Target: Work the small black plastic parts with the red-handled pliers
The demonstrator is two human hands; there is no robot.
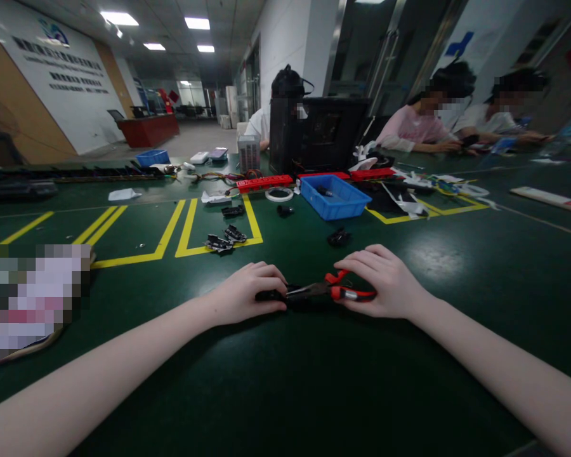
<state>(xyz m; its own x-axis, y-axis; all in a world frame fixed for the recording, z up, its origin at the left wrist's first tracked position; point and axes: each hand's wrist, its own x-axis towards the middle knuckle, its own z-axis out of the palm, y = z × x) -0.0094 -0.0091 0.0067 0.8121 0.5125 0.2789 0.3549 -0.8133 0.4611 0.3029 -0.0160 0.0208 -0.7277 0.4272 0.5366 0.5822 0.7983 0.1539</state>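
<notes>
My right hand (385, 282) is closed around the red and black handles of a pair of pliers (340, 289). The jaws point left, toward my left hand (254, 292), and their tips meet a small black part (292, 292). That part is pinched between the fingers and thumb of my left hand, which cover most of it; its exact kind cannot be made out. Both hands are low over the green table, close together. Beyond them lie black and silver pieces (219, 243) and another dark piece (339, 237).
A blue bin (335, 198) stands past my hands, near a roll of tape (279, 194) and a red power strip (265, 183). Behind is a black computer case (316, 133). Yellow tape (159, 251) marks the table (285, 393). Several people sit across from me.
</notes>
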